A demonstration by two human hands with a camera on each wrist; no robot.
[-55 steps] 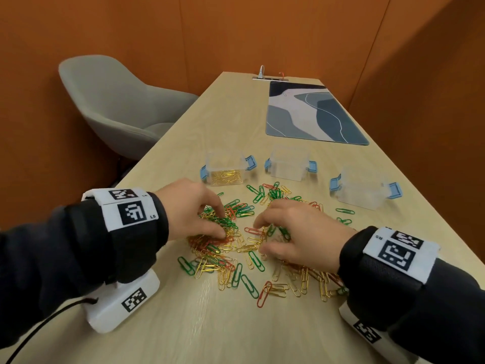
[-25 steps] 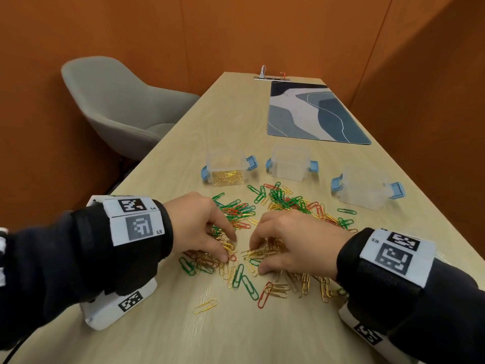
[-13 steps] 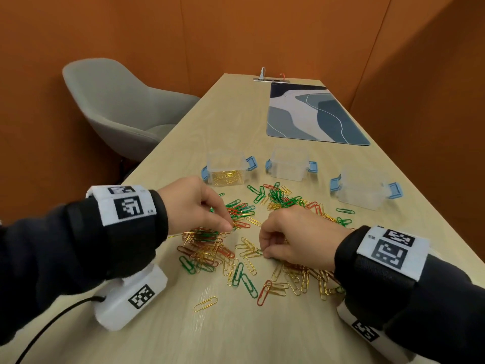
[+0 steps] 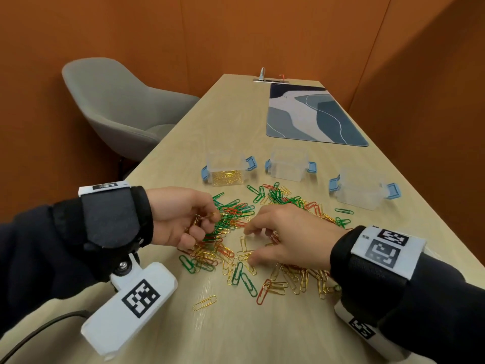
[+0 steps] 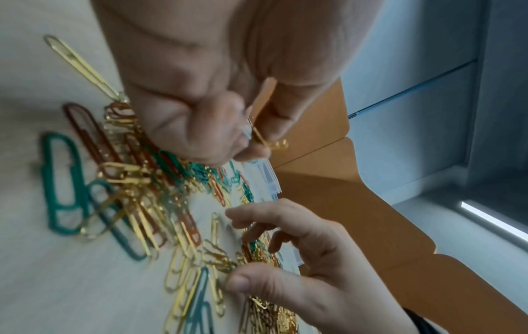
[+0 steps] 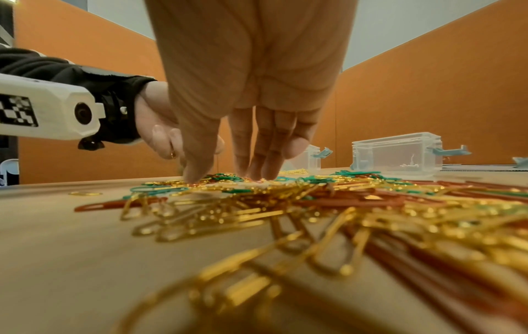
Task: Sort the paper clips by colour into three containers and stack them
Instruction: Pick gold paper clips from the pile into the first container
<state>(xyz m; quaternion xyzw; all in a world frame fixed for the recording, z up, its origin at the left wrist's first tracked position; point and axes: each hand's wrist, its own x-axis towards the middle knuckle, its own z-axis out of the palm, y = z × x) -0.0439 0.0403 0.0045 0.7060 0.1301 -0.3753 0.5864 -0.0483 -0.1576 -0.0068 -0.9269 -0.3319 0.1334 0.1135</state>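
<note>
Gold, green and red paper clips (image 4: 265, 232) lie heaped on my counter (image 4: 236, 332), short of three clear containers. My left hand (image 4: 181, 216) is lifted above the pile, fingers curled round several gold clips (image 5: 268, 141). My right hand (image 4: 286, 243) rests fingertips down on the heap, fingers extended; it seems to hold nothing. The left container (image 4: 227, 170) holds gold clips; the middle container (image 4: 288, 166) and right container (image 4: 363, 191) look empty.
</note>
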